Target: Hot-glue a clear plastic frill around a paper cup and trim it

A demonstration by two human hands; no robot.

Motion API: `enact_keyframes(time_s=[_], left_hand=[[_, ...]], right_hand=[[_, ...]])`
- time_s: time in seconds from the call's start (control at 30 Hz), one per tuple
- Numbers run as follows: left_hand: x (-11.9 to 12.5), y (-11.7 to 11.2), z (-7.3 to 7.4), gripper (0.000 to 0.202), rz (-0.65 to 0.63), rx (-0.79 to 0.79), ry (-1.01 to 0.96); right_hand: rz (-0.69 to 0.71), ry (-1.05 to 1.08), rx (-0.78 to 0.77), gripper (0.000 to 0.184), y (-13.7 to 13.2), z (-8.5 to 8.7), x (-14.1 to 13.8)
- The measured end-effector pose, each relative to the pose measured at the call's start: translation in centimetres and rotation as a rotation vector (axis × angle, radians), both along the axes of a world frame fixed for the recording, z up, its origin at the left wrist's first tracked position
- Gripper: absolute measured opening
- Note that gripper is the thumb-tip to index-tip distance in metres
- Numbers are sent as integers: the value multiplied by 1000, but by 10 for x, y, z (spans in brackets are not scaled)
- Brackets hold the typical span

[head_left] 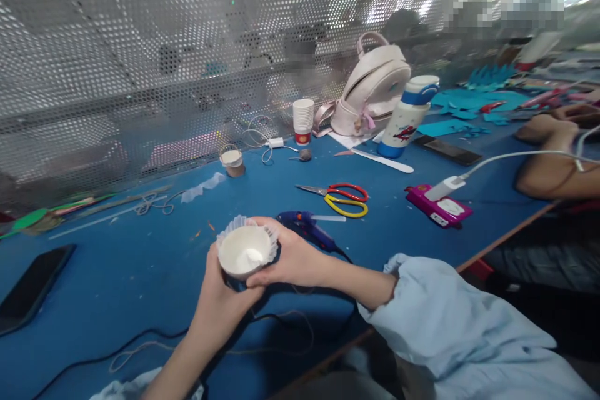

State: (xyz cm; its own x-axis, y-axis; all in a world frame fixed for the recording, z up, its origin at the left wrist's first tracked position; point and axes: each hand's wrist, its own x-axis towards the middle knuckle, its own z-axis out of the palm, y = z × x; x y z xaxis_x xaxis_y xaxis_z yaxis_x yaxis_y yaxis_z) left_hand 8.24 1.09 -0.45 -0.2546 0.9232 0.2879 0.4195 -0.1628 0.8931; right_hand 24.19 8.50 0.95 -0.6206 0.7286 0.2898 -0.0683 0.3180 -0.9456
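Observation:
Between both hands is a white paper cup (pixel 240 251), its mouth tilted toward me and a translucent ruffled trim around its rim. My left hand (pixel 225 300) wraps the cup's left and lower side. From the right, my right hand (pixel 285 256) grips it, thumb near the lower rim. Just behind the right hand lies a blue hot glue gun (pixel 312 230) with a clear glue stick in it. Scissors (pixel 340 197) with red and yellow handles rest beyond it. A small cup basket (pixel 232 162) with a handle and a strip of ruffled trim (pixel 203 189) lie farther back.
A black phone (pixel 35 287) lies at left. A stack of paper cups (pixel 303 120), a backpack (pixel 372 90) and a bottle (pixel 407 117) stand along the mesh partition (pixel 140 62). A purple power strip (pixel 438 207) is at right, near another person's arm (pixel 548 162). Cords cross the front.

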Motion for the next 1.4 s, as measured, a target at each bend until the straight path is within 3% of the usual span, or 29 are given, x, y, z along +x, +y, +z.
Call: enact_keyframes(time_s=[0.07,0.2,0.33,0.43,0.63,0.7,0.87,1.13,1.3,1.4], left_hand=[[-4,2,0,77,-5,-6,24],[-15,7,0,78,115,71,100],[-22,10,0,67,120,177,217],[-22,10,-2,64,63,276,331],[-20,10,-7,63,-14,335,437],[-19,10,-9,62,-51,333,443],[-14,6,-13,68,-91,203,404],[-10,8,-6,63,-196,31,230],[-12,10,-7,67,-56,29,198],[-11,11,-7,66,63,69,202]], right_hand=[[20,-10,70,94,3,0,2],[-12,-1,235,91,5,9,9],[-108,100,431,60,2,22,19],[-191,116,489,41,-1,26,21],[-345,-46,479,30,6,21,12],[-349,-95,396,19,9,21,11],[-316,-86,121,22,9,27,12],[-276,-120,146,30,4,29,13],[-295,-35,149,32,4,32,16],[-336,106,243,28,2,31,22]])
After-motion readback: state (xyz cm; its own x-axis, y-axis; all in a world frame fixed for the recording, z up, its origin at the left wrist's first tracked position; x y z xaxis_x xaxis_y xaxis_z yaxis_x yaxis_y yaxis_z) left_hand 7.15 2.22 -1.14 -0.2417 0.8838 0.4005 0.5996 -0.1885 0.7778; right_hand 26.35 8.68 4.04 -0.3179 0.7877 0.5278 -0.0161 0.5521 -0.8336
